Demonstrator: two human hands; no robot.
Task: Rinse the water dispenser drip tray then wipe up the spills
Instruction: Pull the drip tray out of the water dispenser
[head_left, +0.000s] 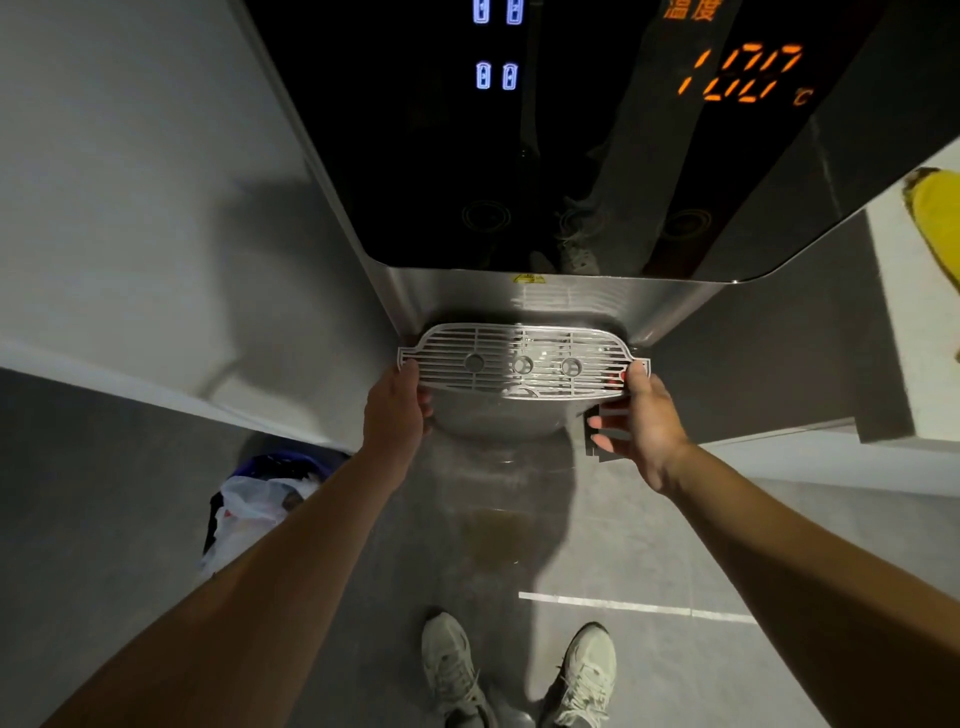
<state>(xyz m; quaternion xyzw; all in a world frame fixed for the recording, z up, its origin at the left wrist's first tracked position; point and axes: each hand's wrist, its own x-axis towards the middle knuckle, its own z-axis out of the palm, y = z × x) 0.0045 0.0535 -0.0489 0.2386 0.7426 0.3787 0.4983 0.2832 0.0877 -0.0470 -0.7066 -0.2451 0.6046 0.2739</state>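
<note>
The grey slotted drip tray (519, 361) sits in the steel recess of the water dispenser (519, 156), below its black glass front. My left hand (397, 408) grips the tray's left end, fingers curled under it. My right hand (641, 415) holds the tray's right end with the thumb on top and the fingers spread below. A brownish wet patch (498, 535) lies on the grey floor in front of the dispenser.
A bin lined with a white plastic bag (249, 514) stands low at the left by the wall. A white ledge with a yellow object (935, 218) is at the right. My two shoes (519, 670) stand on the floor below.
</note>
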